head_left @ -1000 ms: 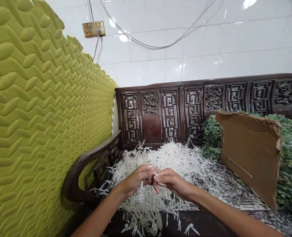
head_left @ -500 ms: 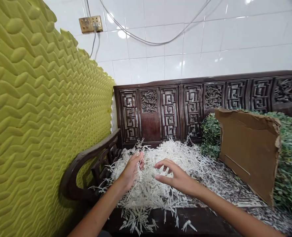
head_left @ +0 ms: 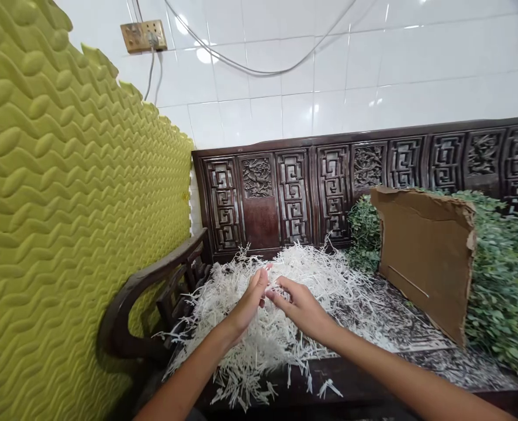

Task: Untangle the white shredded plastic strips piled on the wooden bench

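Observation:
A heap of thin, white, branching stems (head_left: 324,280) is piled on the seat of a dark wooden bench. Just above its middle, my left hand (head_left: 251,301) is closed around a few of these white stems, fingers curled and thumb up. Close on its right is my right hand (head_left: 300,307), its thumb and forefinger pinching at the white stems by the left fingers. The fingertips nearly meet, and the exact ends they grip are partly hidden.
A torn brown cardboard sheet (head_left: 425,263) leans against bunches of green artificial leaves (head_left: 500,292) at the right. The bench's curved armrest (head_left: 127,298) and a yellow foam mat (head_left: 83,222) stand at the left. Behind is the carved backrest (head_left: 261,225).
My right hand has moved left and its thumb and forefinger have closed at the white stems. My left hand has shifted right towards it. The whole view has turned slightly right.

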The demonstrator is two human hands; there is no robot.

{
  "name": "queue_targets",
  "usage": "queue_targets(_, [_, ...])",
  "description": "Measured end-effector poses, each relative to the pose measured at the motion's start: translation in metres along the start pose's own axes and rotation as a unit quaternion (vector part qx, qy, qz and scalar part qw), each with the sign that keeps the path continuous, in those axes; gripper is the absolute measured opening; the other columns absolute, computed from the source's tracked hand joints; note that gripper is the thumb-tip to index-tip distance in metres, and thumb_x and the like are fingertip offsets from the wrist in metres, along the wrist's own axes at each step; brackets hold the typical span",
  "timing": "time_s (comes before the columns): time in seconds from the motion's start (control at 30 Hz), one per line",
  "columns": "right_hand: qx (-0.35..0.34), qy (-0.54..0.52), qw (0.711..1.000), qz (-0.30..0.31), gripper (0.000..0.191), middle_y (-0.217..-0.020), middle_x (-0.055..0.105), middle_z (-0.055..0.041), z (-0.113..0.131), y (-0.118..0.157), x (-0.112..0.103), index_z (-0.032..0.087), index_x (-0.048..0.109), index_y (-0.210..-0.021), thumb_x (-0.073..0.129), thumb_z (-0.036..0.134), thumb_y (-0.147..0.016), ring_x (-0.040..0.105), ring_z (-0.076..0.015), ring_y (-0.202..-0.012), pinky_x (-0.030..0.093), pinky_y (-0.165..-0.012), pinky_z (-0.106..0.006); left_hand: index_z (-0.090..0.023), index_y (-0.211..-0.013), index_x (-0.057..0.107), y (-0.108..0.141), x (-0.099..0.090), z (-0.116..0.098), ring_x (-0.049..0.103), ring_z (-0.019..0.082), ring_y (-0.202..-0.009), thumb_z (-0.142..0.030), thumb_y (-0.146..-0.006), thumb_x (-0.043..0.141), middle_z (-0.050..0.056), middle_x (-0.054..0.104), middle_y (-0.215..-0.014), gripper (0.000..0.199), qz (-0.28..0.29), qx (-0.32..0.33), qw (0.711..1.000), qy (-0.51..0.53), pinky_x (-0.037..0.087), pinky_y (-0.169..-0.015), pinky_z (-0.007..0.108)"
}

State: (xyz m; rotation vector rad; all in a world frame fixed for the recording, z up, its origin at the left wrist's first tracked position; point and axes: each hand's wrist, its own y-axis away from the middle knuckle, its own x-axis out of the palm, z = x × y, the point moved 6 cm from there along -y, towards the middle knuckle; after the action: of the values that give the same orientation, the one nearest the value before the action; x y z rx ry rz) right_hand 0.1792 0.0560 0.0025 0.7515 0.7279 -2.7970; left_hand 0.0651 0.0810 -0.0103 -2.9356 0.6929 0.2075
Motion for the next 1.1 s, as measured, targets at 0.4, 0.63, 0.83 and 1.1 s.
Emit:
queue_targets(0.4, [0.151,-0.285,0.945,-0.05,0.07,-0.077,0.054,0.0049,-0.049,-0.009,-0.007,0.022,0.043,-0.115,0.082,0.028,-0.057,0.052,-0.0108,-0.06,0.04,-0.056,-0.023,-0.023,-0.148,0.006,-0.001,-0.011,0.016,0.058,0.015,-0.077,-0.043,-0.079,0.066,0.01,0.055,-0.107,0.094,0.01,-0.009,1.0,0.0,0.047,-0.078,0.035])
queue_targets(0.63, [0.141,-0.245,0.958,-0.054,0.04,-0.07,0.052,0.0027,-0.042,-0.011,-0.009,0.016,0.061,-0.092,0.076,0.043,-0.065,0.048,-0.0114,-0.059,0.04,-0.058,-0.026,-0.03,-0.147,0.011,-0.002,-0.031,0.001,0.043,0.027,-0.119,-0.045,-0.077,0.068,0.014,0.032,-0.136,0.091,-0.153,0.122,0.954,-0.225,0.046,-0.092,0.041])
queue_targets(0.83, [0.091,-0.201,0.975,0.001,0.038,-0.059,0.042,0.0035,-0.019,-0.008,-0.004,0.017,0.053,-0.063,0.063,0.051,-0.079,0.041,-0.0119,-0.058,0.035,-0.058,-0.026,-0.034,-0.139,0.039,0.01,-0.022,-0.028,0.043,0.026,-0.122,-0.045,-0.083,0.062,0.008,0.039,-0.134,0.061,-0.079,0.245,0.888,-0.382,0.038,-0.103,0.041])
queue_targets(1.1, [0.065,-0.157,0.985,0.028,0.028,-0.082,0.052,-0.0013,-0.021,-0.007,0.002,0.017,0.057,-0.078,0.052,0.043,-0.086,0.049,-0.0165,-0.08,0.04,-0.073,-0.029,-0.026,-0.12,0.06,0.007,-0.022,-0.017,0.057,0.025,-0.101,-0.04,-0.093,0.046,0.008,0.064,-0.108,0.033,0.007,0.256,0.874,-0.413,0.042,-0.087,0.037])
